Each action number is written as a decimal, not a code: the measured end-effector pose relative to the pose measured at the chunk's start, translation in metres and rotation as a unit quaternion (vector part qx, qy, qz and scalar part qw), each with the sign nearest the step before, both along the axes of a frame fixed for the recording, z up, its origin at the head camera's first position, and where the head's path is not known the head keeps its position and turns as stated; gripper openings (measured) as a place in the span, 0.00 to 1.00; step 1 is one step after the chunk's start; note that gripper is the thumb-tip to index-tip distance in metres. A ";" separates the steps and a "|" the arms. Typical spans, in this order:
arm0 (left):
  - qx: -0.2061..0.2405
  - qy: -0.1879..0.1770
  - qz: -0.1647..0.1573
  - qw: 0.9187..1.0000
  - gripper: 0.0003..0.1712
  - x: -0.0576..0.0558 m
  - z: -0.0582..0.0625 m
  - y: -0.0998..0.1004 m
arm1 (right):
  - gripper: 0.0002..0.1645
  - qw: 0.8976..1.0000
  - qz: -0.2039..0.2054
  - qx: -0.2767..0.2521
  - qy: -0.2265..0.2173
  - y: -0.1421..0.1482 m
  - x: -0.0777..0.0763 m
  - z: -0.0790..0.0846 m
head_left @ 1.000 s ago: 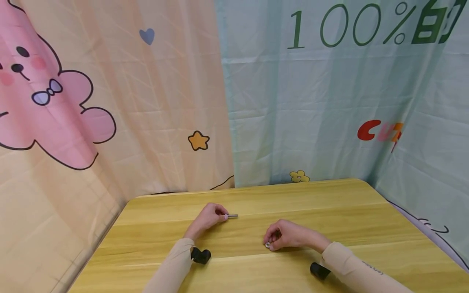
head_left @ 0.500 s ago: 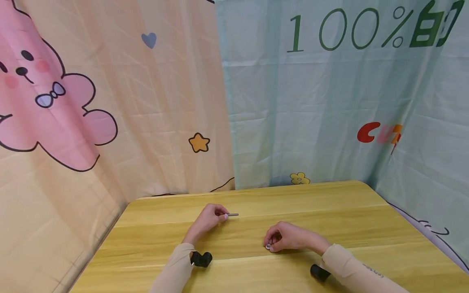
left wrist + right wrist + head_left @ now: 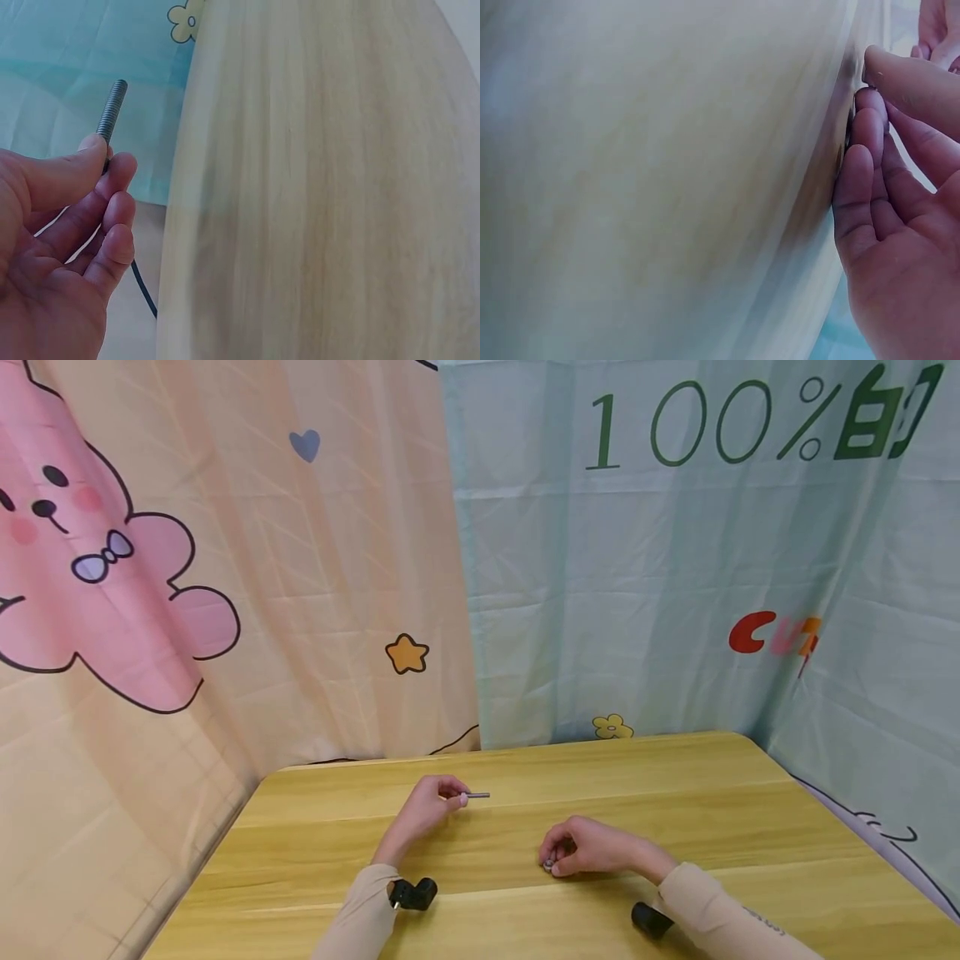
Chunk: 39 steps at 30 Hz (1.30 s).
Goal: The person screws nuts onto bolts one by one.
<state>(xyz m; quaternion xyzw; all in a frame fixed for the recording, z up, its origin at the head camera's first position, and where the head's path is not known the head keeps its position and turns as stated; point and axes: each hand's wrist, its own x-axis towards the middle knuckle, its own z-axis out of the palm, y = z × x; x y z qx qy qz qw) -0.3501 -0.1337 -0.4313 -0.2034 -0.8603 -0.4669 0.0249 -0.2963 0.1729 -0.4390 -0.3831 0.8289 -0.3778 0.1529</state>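
Observation:
Between thumb and forefinger, my left hand [image 3: 426, 803] pinches a grey metal bolt [image 3: 112, 110] by one end. Its threaded shaft sticks out past the fingertips, pointing right in the head view. The gripped end is hidden, so a head cannot be made out. My right hand [image 3: 596, 846], nearer me and to the right, holds a small shiny metal nut [image 3: 548, 865] at its fingertips, low at the tabletop. Fingers cover most of the nut. In the right wrist view, the curled fingers [image 3: 853, 176] lie close against the wood and the nut is hardly visible.
A wooden table [image 3: 487, 910] lies under both hands. Printed curtains [image 3: 360, 568] hang behind its far edge and at the sides. Black wrist cameras [image 3: 414, 894] sit at both cuffs, and a thin dark cable [image 3: 144, 289] shows beside the left hand.
My left hand has risen slightly with the bolt. The right hand stays in place, while the nut at its fingertips seems to have turned and shows less of its hole.

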 end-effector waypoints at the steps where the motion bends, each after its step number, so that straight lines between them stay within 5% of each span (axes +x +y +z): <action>1: 0.000 0.002 0.001 1.000 0.03 0.001 0.001 0.001 | 0.06 1.000 -0.002 0.001 0.000 0.000 0.000 0.000; 13: 0.012 0.029 0.019 0.999 0.03 0.009 0.012 0.005 | 0.05 1.000 -0.012 -0.022 -0.012 0.001 0.003 0.002; 27: 0.025 0.049 0.027 0.998 0.03 0.020 0.021 0.012 | 0.11 0.993 -0.085 -0.082 -0.012 0.000 0.009 0.004; 32: 0.025 0.055 0.031 0.998 0.04 0.023 0.022 0.013 | 0.13 0.987 -0.108 -0.115 0.001 -0.001 0.010 0.005; 39: 0.030 0.064 0.036 0.997 0.05 0.025 0.024 0.012 | 0.18 0.973 -0.156 -0.168 -0.038 -0.005 0.012 0.008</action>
